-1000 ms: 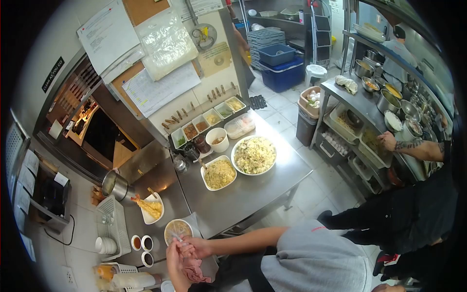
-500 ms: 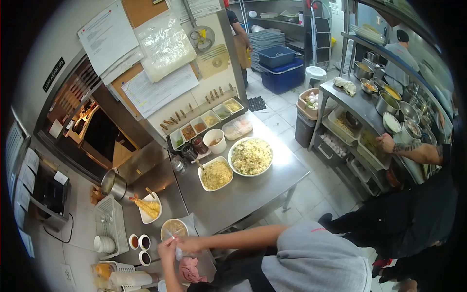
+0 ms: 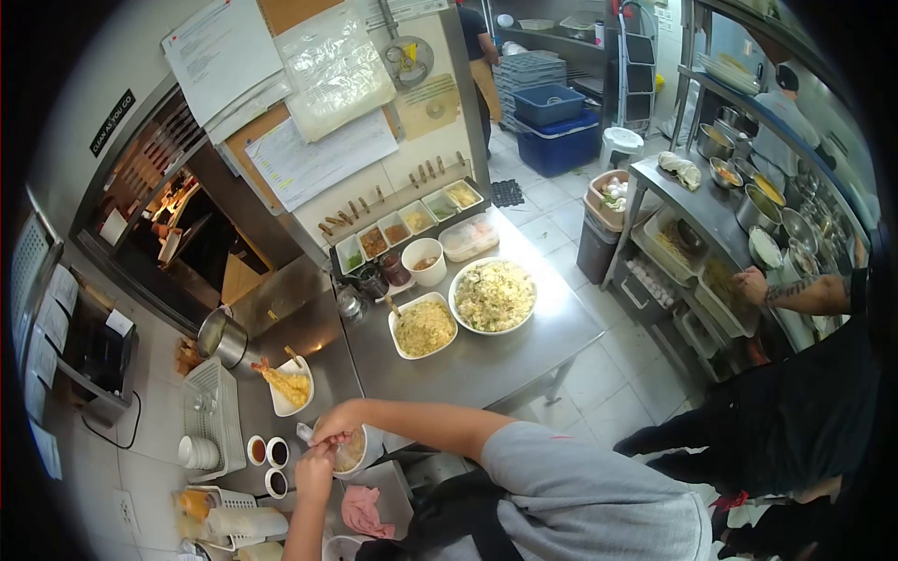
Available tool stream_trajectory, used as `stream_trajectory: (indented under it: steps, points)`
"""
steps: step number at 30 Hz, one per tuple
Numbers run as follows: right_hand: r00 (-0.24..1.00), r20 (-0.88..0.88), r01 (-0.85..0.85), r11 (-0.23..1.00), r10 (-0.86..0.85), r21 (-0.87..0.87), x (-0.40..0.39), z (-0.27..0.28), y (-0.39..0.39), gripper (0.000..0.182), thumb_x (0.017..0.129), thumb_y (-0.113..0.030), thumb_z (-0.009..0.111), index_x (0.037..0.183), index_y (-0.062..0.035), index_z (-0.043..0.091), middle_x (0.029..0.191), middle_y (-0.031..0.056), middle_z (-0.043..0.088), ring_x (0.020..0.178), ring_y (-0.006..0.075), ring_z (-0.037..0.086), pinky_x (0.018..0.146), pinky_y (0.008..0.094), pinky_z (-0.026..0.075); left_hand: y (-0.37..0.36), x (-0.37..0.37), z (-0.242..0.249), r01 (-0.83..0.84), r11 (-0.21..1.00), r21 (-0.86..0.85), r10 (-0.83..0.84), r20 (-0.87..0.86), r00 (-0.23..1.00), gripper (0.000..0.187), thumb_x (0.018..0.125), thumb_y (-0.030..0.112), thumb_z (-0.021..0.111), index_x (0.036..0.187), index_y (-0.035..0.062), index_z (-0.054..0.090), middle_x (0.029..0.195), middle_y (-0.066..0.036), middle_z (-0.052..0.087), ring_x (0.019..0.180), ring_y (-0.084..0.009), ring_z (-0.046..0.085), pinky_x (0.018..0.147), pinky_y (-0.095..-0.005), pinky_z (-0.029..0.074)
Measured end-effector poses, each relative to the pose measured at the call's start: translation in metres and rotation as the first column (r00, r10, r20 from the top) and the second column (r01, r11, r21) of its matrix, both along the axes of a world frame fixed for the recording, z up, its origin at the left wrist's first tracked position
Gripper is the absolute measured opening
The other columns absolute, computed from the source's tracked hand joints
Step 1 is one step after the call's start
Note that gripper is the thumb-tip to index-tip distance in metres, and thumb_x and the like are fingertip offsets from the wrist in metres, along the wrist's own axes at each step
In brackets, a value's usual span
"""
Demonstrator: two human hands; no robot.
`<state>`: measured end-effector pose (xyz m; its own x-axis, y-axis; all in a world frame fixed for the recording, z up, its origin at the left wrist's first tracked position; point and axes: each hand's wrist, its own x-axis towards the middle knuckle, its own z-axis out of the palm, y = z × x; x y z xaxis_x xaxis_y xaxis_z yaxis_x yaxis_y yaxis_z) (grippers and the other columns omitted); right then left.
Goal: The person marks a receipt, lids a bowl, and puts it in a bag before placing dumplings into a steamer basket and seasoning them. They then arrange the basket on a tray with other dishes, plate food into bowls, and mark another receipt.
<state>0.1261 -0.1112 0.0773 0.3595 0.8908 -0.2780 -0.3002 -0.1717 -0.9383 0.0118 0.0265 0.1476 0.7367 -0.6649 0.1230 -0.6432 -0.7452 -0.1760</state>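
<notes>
At the counter's lower edge, my right hand (image 3: 335, 425) is closed on the twisted neck of a clear plastic bag (image 3: 305, 432). My left hand (image 3: 316, 460) is pinched on the same plastic, just below and touching the right. Beside both hands is a round white tub (image 3: 360, 456) with pale brownish contents, wrapped in the bag and partly covered by my right hand and wrist. A pink cloth (image 3: 362, 511) lies close to the tub. Past my hands stands a white bowl of tempura (image 3: 292, 387) with a shrimp tail sticking out.
Three small sauce cups (image 3: 277, 453) sit left of my hands, near a white basket (image 3: 217, 411). Farther up are a square dish (image 3: 423, 325) and a round bowl (image 3: 493, 295) of crumbly yellowish food. A co-worker's tattooed arm (image 3: 804, 292) reaches toward the right-hand shelving.
My right hand has swung over the tub and to the left, twisting the bag's neck sideways. My left hand has stayed close beneath it. The view has shifted slightly.
</notes>
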Motion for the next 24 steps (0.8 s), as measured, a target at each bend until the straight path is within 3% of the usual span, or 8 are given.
stream_trajectory:
  steps: [3, 6, 9, 12, 15, 18, 21, 24]
  points:
    - [0.991, -0.102, -0.079, 0.994, 0.087, 0.073, 0.002, 0.001, -0.012, 0.037, 0.086, -0.043, 0.063, 0.074, -0.0091, 0.054, 0.059, -0.0033, 0.042, 0.046, 0.0077, 0.038, 0.041, 0.0231, 0.035, 0.001, 0.002, 0.003, 0.062, 0.998, 0.002, -0.061, -0.069, 0.996, 0.020, 0.078, 0.007, 0.056, 0.096, 0.0051, 0.063, 0.094, -0.009, 0.061, 0.088, -0.0288, 0.062, 0.072, -0.0399, 0.052]
    - [0.987, -0.113, 0.119, 0.992, -0.114, 0.040, -0.001, 0.001, -0.016, 0.032, 0.085, -0.036, 0.066, 0.074, -0.0075, 0.058, 0.059, -0.0007, 0.049, 0.047, 0.0089, 0.045, 0.043, 0.0231, 0.039, -0.007, -0.001, 0.006, 0.160, 0.981, -0.106, -0.161, -0.008, 0.987, 0.018, 0.078, 0.004, 0.054, 0.095, 0.0002, 0.057, 0.095, -0.015, 0.056, 0.097, -0.0337, 0.056, 0.082, -0.0429, 0.048]
    - [0.900, 0.106, 0.423, 0.906, -0.423, 0.031, -0.021, 0.000, -0.014, 0.026, 0.083, -0.027, 0.068, 0.074, -0.0043, 0.062, 0.061, 0.0037, 0.058, 0.050, 0.0116, 0.053, 0.046, 0.0251, 0.044, -0.017, -0.013, 0.009, 0.076, 0.969, -0.234, -0.086, -0.032, 0.996, 0.015, 0.078, 0.001, 0.053, 0.093, -0.0016, 0.052, 0.099, -0.019, 0.053, 0.095, -0.0376, 0.052, 0.084, -0.0453, 0.044]
    - [0.754, 0.330, 0.583, 0.810, -0.568, 0.062, -0.041, 0.011, -0.018, 0.021, 0.081, -0.020, 0.068, 0.074, -0.0008, 0.063, 0.064, 0.0059, 0.062, 0.053, 0.0122, 0.057, 0.049, 0.0267, 0.048, -0.017, -0.014, -0.003, -0.113, 0.897, -0.428, 0.068, -0.120, 0.990, 0.010, 0.080, 0.002, 0.053, 0.089, -0.0008, 0.051, 0.096, -0.019, 0.052, 0.087, -0.0356, 0.052, 0.077, -0.0424, 0.043]
    - [0.515, 0.318, 0.733, 0.601, -0.796, 0.317, -0.054, -0.015, 0.001, 0.018, 0.080, -0.017, 0.067, 0.076, -0.0011, 0.062, 0.064, 0.0056, 0.062, 0.055, 0.0101, 0.057, 0.051, 0.0276, 0.047, -0.015, -0.011, -0.033, -0.267, 0.640, -0.720, 0.169, -0.207, 0.964, 0.007, 0.082, 0.002, 0.054, 0.087, -0.0007, 0.049, 0.088, -0.015, 0.052, 0.083, -0.0317, 0.052, 0.073, -0.0398, 0.041]
    - [0.265, 0.439, 0.728, 0.476, -0.859, 0.493, -0.073, -0.011, -0.004, 0.016, 0.082, -0.016, 0.065, 0.074, -0.0023, 0.060, 0.066, 0.0081, 0.062, 0.062, 0.0093, 0.059, 0.055, 0.0297, 0.046, -0.006, 0.001, -0.068, -0.465, 0.209, -0.860, 0.122, -0.449, 0.885, 0.006, 0.088, 0.006, 0.053, 0.083, 0.0020, 0.051, 0.080, -0.007, 0.054, 0.073, -0.0205, 0.053, 0.064, -0.0314, 0.042]
    - [0.367, 0.405, 0.725, 0.530, -0.837, 0.439, -0.087, -0.010, -0.007, 0.012, 0.081, -0.014, 0.063, 0.076, -0.0038, 0.058, 0.071, 0.0098, 0.061, 0.070, 0.0154, 0.062, 0.059, 0.0336, 0.046, 0.004, 0.005, -0.064, -0.803, -0.332, -0.495, -0.332, -0.735, 0.591, 0.009, 0.092, 0.010, 0.053, 0.084, 0.0052, 0.055, 0.076, 0.000, 0.055, 0.067, -0.0098, 0.053, 0.062, -0.0234, 0.046]
    - [0.052, 0.766, 0.512, 0.675, -0.641, 0.531, -0.086, -0.013, -0.019, 0.009, 0.080, -0.013, 0.061, 0.079, -0.0051, 0.058, 0.075, 0.0097, 0.059, 0.076, 0.0245, 0.062, 0.064, 0.0375, 0.048, 0.007, 0.006, -0.048, -0.878, -0.323, -0.354, -0.394, -0.793, 0.465, 0.007, 0.091, 0.008, 0.052, 0.087, 0.0071, 0.058, 0.077, 0.000, 0.056, 0.066, -0.0066, 0.054, 0.064, -0.0186, 0.049]
